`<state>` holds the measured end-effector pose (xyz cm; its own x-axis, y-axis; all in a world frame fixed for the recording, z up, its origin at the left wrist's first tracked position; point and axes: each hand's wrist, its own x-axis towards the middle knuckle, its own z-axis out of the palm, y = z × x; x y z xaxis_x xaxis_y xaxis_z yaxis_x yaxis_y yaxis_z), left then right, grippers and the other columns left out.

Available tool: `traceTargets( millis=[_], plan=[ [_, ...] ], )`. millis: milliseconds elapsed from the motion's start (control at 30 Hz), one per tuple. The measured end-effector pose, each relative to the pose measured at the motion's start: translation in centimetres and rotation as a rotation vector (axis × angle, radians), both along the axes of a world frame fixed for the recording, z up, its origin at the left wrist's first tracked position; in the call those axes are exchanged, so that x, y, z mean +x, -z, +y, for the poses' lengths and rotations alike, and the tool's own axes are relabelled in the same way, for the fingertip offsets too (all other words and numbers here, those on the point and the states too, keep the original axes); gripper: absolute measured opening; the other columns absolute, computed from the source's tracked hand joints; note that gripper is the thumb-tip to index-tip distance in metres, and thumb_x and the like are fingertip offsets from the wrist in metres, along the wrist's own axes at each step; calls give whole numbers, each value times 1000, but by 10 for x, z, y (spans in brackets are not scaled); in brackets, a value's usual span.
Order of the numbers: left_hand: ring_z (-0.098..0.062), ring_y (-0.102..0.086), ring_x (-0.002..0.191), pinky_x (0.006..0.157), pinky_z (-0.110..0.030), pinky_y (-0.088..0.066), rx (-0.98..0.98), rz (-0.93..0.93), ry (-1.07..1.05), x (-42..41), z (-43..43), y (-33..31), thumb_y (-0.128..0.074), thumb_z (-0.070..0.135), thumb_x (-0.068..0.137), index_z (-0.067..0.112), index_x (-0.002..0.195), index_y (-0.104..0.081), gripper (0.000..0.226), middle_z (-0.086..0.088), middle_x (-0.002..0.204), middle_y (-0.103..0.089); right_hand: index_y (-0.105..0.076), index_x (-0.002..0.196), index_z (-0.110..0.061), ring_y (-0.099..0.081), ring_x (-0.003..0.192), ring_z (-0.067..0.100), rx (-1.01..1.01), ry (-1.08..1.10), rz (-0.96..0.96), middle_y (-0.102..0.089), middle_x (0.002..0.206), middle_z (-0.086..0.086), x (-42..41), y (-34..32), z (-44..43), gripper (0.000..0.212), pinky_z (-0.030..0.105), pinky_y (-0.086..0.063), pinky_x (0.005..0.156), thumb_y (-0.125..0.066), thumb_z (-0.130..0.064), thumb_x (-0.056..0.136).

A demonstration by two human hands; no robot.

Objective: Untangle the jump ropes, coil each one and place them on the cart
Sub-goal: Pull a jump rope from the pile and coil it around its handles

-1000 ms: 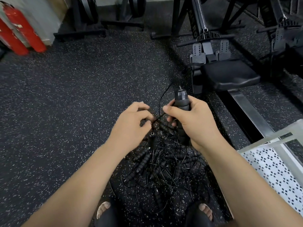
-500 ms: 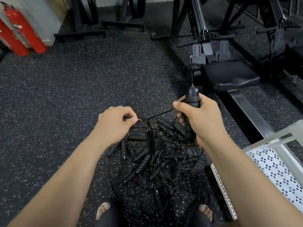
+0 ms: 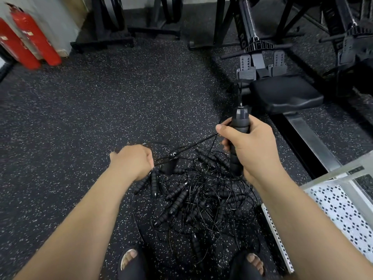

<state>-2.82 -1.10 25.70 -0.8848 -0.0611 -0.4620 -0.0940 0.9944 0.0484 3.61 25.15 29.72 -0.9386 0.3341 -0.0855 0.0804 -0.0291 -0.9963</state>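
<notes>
Right hand (image 3: 254, 150) is wrapped around a cylindrical handle (image 3: 239, 126), black, with a ribbed foam sleeve and a smooth hard collar at the top. The handle stands nearly upright, its lower end protruding below the palm, thumb laid across its front. A thin, glossy black cord (image 3: 194, 146) runs taut from the thumb side of this hand, down and leftward to the left hand (image 3: 131, 161), which is closed in a fist, knuckles up, with the cord entering on its inner side. The fingertip contact itself is hidden beneath the hand. A second ribbed handle hangs blurred on the cord between the two hands. Below and between both hands lies the pile of jump ropes (image 3: 201, 199): many short segmented foam handles and wiry loops, heavily interlaced, resting on the floor (image 3: 80, 118), a black rubber surface flecked with pale specks. The cart (image 3: 343, 211) sits under and right of the right forearm: pale metal rails and a white sheet shelf perforated in a diamond pattern. It carries no rope in the visible part. Beyond the right hand is a padded black seat (image 3: 286, 93) on a flat metal rail. Two red cylindrical fire extinguishers (image 3: 33, 39) stand far beyond the left hand.
</notes>
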Motion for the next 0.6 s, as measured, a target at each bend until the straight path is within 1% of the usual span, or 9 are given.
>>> traceTargets(
  millis=[133, 200, 267, 367, 400, 433, 533, 600],
  plan=[
    [-26, -55, 111, 120, -58, -27, -58, -90, 13, -1, 2, 5, -49, -6, 93, 30, 95, -74, 44, 9, 104, -67, -71, 89, -13, -59, 62, 13, -16, 21, 19, -67, 73, -1, 1, -1, 0, 14, 30, -53, 60, -83, -7, 93],
    [-26, -57, 114, 122, -59, -25, -73, -109, 17, 0, 4, 9, -54, -4, 93, 30, 95, -74, 40, 8, 106, -69, -71, 90, -11, -59, 61, 13, -39, 51, 47, -66, 73, 0, 1, -4, -1, 13, 28, -53, 59, -83, -7, 93],
    [-26, -58, 123, 122, -59, -26, -127, -146, 55, 0, 6, 12, -59, -2, 93, 32, 99, -74, 38, 6, 116, -69, -71, 91, -10, -57, 60, 14, -67, 93, 86, -64, 73, 3, 0, -8, 1, 12, 28, -51, 58, -83, -6, 92],
    [-30, -52, 136, 125, -58, -24, -175, -230, 77, 0, 8, 18, -59, 0, 96, 32, 109, -74, 37, 5, 135, -63, -71, 89, -10, -56, 58, 15, -78, 113, 121, -64, 72, 2, 0, -11, 4, 13, 28, -50, 58, -83, -6, 92],
    [-30, -51, 136, 125, -58, -24, -180, -237, 81, 0, 8, 20, -58, 1, 96, 31, 110, -75, 37, 5, 135, -62, -71, 89, -9, -56, 58, 15, -75, 106, 121, -64, 72, 2, 0, -11, 4, 12, 27, -50, 58, -83, -6, 92],
    [-29, -53, 132, 123, -58, -25, -180, -223, 82, 0, 7, 20, -58, 0, 95, 31, 107, -75, 37, 5, 131, -64, -72, 90, -9, -56, 59, 15, -75, 101, 118, -64, 72, 3, 1, -11, 3, 12, 27, -50, 58, -83, -6, 92],
    [-25, -61, 114, 118, -53, -33, -176, -178, 64, 0, 7, 18, -58, -7, 87, 31, 99, -75, 43, 4, 110, -72, -72, 91, -8, -56, 59, 17, -88, 119, 115, -64, 75, 6, 1, -12, 4, 12, 29, -50, 60, -83, -8, 92],
    [-23, -63, 111, 117, -52, -34, -161, -162, 45, 1, 7, 17, -58, -7, 88, 32, 97, -75, 43, 5, 104, -74, -71, 90, -10, -56, 59, 19, -96, 144, 132, -64, 75, 8, 2, -15, 5, 12, 30, -51, 61, -83, -8, 92]
  ],
)
